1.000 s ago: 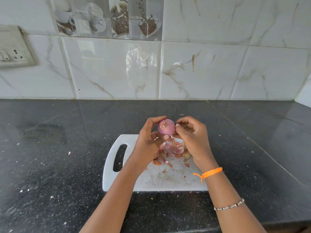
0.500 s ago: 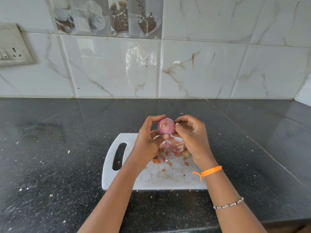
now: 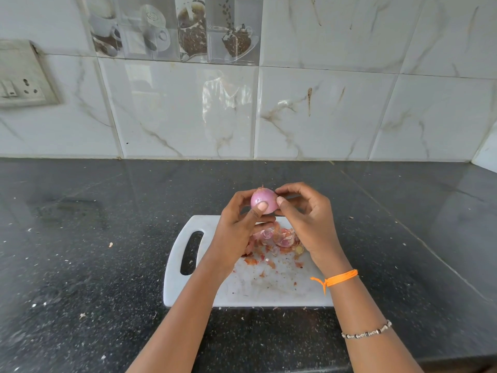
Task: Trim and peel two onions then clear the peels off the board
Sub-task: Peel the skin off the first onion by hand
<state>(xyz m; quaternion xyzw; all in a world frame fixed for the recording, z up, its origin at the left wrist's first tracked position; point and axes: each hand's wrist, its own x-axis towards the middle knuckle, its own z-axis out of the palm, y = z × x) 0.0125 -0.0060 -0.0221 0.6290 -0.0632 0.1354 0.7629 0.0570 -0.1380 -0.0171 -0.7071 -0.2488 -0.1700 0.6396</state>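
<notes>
Both hands are meeting over the far edge of the cutting board, seen from the head camera looking down. The left hand [image 3: 236, 224] is gripping a small peeled red onion [image 3: 264, 201], its thumb lying across the near face of the bulb and its fingers curling round the far left side. The right hand [image 3: 306, 219] is touching the onion's right side, with the thumb tip pressing against the bulb and the index finger arching over toward its top; the other fingers are curling loosely beneath, holding nothing that I can make out. A ragged bit of dry skin is sticking up at the onion's top, between the two hands' fingertips.

Below the hands, a white cutting board [image 3: 242, 292] is lying flat on the black speckled countertop [image 3: 80, 251], its slot handle sitting just left of the left wrist. A heap of pinkish onion peels [image 3: 279, 239] is resting on the board directly under and between the two hands, with smaller flakes scattering toward the forearms. An orange thread [image 3: 338, 277] is circling the right wrist, and a beaded bracelet [image 3: 367, 331] is sitting further down the same forearm.

Beyond the hands, marble-patterned wall tiles [image 3: 322, 111] are rising behind the counter, and a switch and socket plate [image 3: 21, 76] is showing far to the left.
</notes>
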